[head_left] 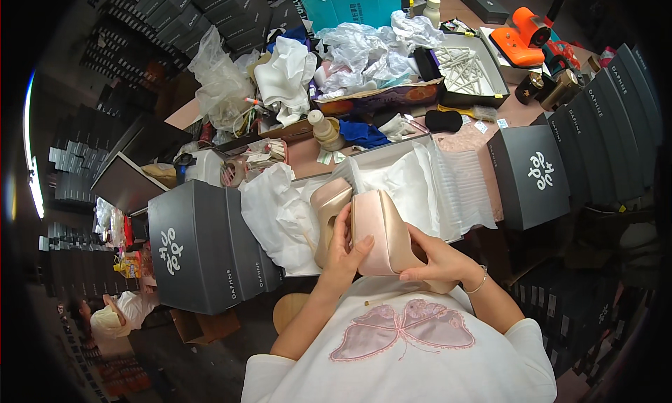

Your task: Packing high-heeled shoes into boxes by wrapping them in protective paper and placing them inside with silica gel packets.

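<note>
Between my two hands I hold a pale pink satin shoe (380, 228), close in front of my chest. The fingers of my left hand (346, 254) wrap its left side, with the thumb pressed on the satin. My right hand (442, 257) grips the other end, its fingertips partly hidden behind the shoe. A second satin shoe (329, 201) of the same colour lies just left of it, over the edge of an open shoebox (396, 149). White tissue paper (390, 175) lines that box, and more tissue (271, 210) spills out to the left.
Dark closed shoeboxes stand on the left (190, 252) and right (530, 179). Beyond the open box are a squeeze bottle (323, 128), a blue cloth (362, 133), a brush (483, 113), a tray of white sticks (467, 68) and an orange tool (519, 42). Crumpled paper fills a carton (381, 98).
</note>
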### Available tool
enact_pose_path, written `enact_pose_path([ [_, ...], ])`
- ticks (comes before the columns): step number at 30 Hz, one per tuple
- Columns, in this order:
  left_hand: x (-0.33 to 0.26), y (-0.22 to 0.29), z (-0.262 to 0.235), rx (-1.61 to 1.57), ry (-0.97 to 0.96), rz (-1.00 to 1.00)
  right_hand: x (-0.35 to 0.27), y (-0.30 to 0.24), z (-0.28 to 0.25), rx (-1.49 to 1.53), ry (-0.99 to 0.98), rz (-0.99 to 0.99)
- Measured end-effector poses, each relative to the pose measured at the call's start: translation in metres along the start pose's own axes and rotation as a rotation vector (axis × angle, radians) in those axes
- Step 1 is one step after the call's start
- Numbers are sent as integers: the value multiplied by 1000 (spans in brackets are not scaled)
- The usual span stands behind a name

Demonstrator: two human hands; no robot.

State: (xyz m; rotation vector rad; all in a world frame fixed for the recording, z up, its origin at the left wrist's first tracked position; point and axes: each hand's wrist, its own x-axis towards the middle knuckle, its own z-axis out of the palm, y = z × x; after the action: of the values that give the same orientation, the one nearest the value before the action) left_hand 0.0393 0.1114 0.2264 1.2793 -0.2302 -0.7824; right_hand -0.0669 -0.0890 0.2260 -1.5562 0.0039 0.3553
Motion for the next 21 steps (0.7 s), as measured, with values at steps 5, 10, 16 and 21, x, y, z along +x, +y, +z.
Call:
enact_pose_path([
  [5, -8, 3, 4, -14, -91, 26, -4, 2, 1, -34, 24, -18],
  [10, -10, 12, -1, -79, -217, 24, -4, 1, 1, -31, 41, -58],
  [16, -9, 7, -2, -54, -177, 98, -5, -9, 1, -59, 45, -51],
  [21, -6, 9, 7, -96, -22, 47, -4, -7, 2, -70, 53, -62],
])
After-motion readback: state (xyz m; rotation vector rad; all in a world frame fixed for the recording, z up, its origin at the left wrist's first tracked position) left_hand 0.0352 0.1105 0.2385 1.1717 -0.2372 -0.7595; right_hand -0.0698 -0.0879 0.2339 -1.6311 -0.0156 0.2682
